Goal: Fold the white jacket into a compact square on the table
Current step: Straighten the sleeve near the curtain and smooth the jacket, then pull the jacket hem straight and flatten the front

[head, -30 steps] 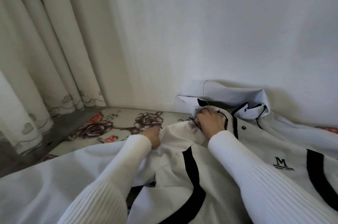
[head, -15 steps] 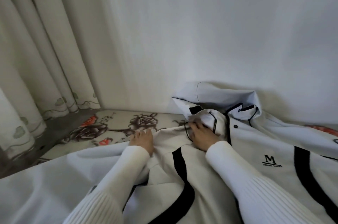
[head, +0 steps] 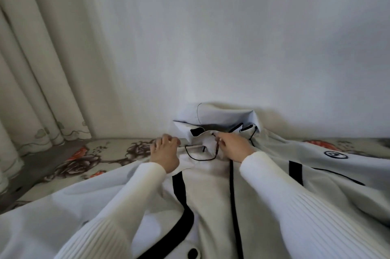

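White jacket [head: 211, 199] with black stripes lay spread face up across the table [head: 114, 151], which wore a cloth printed with dark and red roses. Its hood [head: 223, 115] was bunched up against the pale wall [head: 211, 37] at the far edge, and its body ran from there toward the person, covering most of the tabletop on the near and right sides. A black line ran down the middle of the front, and a round black badge [head: 335, 154] showed on the part lying off to the right.

The person's left hand [head: 165, 154] rested at the jacket's far left shoulder area, where the white cloth met the flowered tablecloth; its fingers [head: 166, 139] were lifted and loosely bent, holding nothing that I could see. The right hand [head: 234, 147] sat at the collar just below the hood, fingers curled and pinching the fabric there beside a thin black drawstring [head: 200, 158], which looped across the white cloth between the two hands. Whether the string itself was in the pinch I could not tell. Both arms were in ribbed white sleeves [head: 295, 206]. Cream curtains [head: 42, 68] hung at the left, reaching down behind the table.
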`<action>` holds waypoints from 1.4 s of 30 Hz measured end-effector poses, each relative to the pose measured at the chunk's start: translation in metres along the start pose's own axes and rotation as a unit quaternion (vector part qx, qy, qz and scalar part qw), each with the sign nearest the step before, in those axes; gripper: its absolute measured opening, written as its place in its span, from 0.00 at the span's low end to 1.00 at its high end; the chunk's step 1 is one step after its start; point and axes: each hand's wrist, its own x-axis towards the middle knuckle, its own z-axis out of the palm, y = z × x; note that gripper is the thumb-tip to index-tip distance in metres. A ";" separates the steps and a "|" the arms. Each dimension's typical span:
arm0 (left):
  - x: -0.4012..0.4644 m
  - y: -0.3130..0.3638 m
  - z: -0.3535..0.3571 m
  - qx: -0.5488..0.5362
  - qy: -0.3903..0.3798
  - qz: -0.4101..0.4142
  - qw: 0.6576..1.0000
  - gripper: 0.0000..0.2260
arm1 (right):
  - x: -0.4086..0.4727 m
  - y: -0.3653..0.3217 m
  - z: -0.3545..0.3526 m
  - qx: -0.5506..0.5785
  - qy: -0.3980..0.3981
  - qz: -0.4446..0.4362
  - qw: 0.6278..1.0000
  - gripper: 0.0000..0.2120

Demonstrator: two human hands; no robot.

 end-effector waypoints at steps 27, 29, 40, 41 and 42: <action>-0.008 0.231 0.072 0.048 -0.295 0.252 0.921 0.39 | -0.112 0.235 -0.037 -0.184 -0.030 0.282 0.941 0.19; -0.005 0.231 0.071 0.059 -0.312 0.253 0.914 0.41 | -0.108 0.240 -0.037 -0.179 -0.012 0.275 0.945 0.20; 0.009 0.239 0.067 0.086 -0.322 0.243 0.911 0.39 | -0.119 0.261 -0.021 -0.191 0.011 0.279 0.941 0.19; 0.010 0.242 0.065 0.064 -0.312 0.241 0.917 0.37 | -0.118 0.261 -0.022 -0.189 0.014 0.277 0.942 0.20; 0.013 0.247 0.065 0.038 -0.299 0.238 0.923 0.35 | -0.117 0.262 -0.023 -0.186 0.016 0.274 0.943 0.22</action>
